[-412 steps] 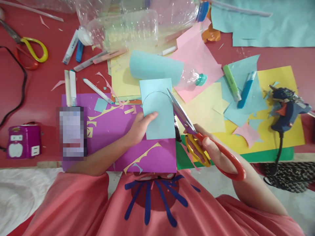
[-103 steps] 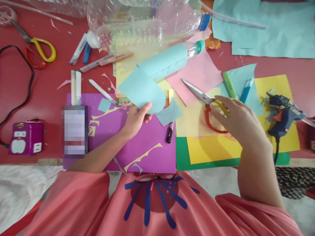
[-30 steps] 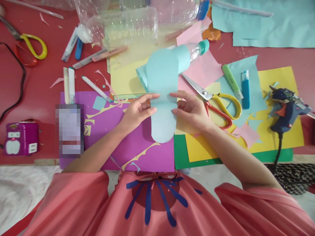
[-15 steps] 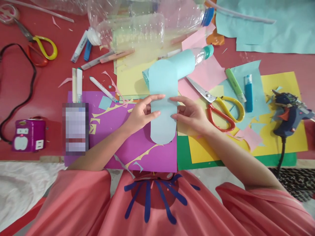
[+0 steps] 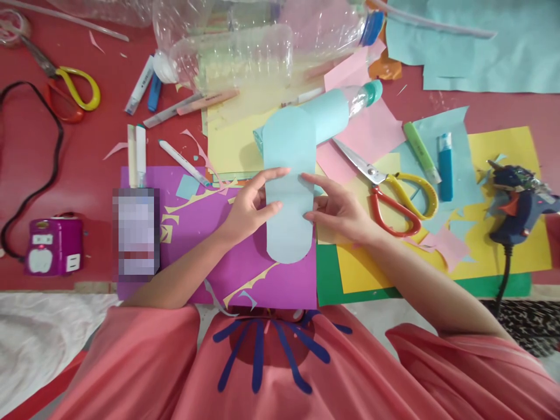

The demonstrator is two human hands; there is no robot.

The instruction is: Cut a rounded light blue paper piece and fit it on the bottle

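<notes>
A long light-blue paper piece (image 5: 289, 227) with rounded ends is held upright in front of me. My left hand (image 5: 254, 204) grips its left edge, index finger and thumb on its face and the other fingers behind. From the right edge, my right hand (image 5: 339, 207) holds it the same way. Behind the paper's upper part lies a small plastic bottle (image 5: 356, 100) with a green cap, wrapped in light-blue paper. Purple sheets (image 5: 196, 256) lie below my left hand. Scissors with red and yellow handles (image 5: 371, 175) lie right of my right hand.
A glue gun (image 5: 518, 204) rests on yellow paper at the right. The phone (image 5: 136, 233) and a purple box-shaped device (image 5: 55, 245) with a black cord are at the left. Large clear bottles (image 5: 245, 55), markers and paper scraps lie across the back. Another pair of scissors (image 5: 72, 84) is upper left.
The paper's lower end sits slightly lower in view, with both hands still holding its edges. The whole view has shifted slightly.
</notes>
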